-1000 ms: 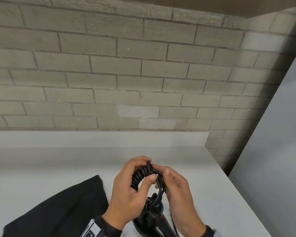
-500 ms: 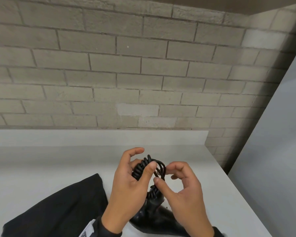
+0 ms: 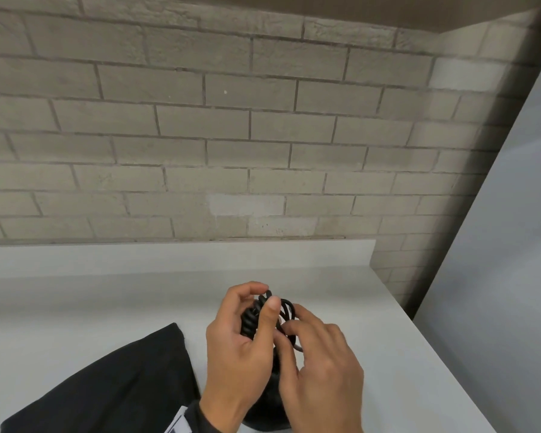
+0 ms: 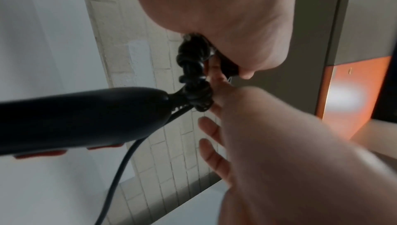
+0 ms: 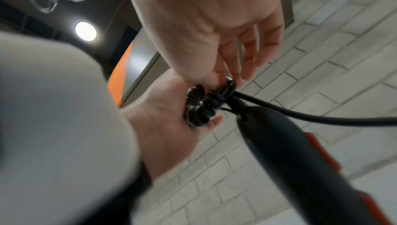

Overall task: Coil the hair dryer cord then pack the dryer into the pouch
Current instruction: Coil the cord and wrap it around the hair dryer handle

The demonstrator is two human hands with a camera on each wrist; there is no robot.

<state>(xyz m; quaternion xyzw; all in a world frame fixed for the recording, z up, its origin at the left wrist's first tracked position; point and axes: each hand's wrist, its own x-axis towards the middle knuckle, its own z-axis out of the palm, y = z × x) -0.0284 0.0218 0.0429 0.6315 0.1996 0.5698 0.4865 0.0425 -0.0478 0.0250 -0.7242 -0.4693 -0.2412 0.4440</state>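
My left hand (image 3: 267, 295) grips the black coiled cord (image 3: 251, 318) between thumb and curled fingers, just above the white counter. The right hand (image 3: 289, 323) pinches a loose loop of the same cord (image 5: 228, 83) with thumb and forefinger while its other fingers stay stretched out. The black hair dryer (image 3: 267, 410) hangs below both hands, mostly hidden by them. Its handle (image 4: 75, 118) with red buttons shows in the wrist views, and a straight length of cord (image 5: 322, 120) trails away from it. The black pouch (image 3: 107, 385) lies flat on the counter left of my left wrist.
The white counter (image 3: 75, 307) ends at a low upstand against a grey brick wall (image 3: 263, 135). Its right edge (image 3: 419, 332) drops off next to a pale panel (image 3: 506, 245). Orange cabinet fronts (image 4: 352, 101) show in the wrist views.
The right hand, which had opened away from the coil half a second ago, has come back onto the cord loops. Both hands now cover more of the dryer.
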